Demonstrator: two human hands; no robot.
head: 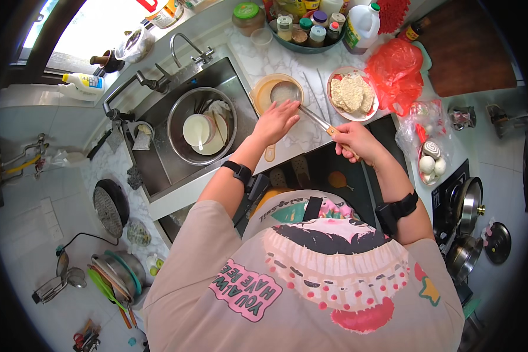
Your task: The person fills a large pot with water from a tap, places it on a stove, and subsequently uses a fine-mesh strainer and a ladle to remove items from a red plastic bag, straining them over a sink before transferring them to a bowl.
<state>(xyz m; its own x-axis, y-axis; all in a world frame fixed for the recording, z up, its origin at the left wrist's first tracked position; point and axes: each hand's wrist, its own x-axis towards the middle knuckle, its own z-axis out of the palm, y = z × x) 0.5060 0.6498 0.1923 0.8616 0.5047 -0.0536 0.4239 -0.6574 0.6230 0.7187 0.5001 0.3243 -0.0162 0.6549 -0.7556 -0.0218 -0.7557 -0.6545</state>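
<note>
My right hand [356, 141] grips the wooden handle of a metal strainer or ladle [286, 92], whose round head lies over a yellowish bowl [259, 94] on the marble-patterned counter. Fingers spread, my left hand [278, 118] is at the near edge of that round head; whether it touches the metal cannot be told. The bowl's own handle sticks out below my left wrist. A pair of chopsticks [319, 94] lies just right of the bowl. Beyond them, a patterned plate [363, 117] bears several flat, crumb-coated pieces [352, 93].
Left is a sink [152, 176] holding a steel basin [172, 140] with dishes. A tray of seasoning jars [299, 47] and a white jug [361, 28] stand at the back. Right are a red plastic bag [396, 75], a cutting board [466, 53] and a stove with pans [468, 211].
</note>
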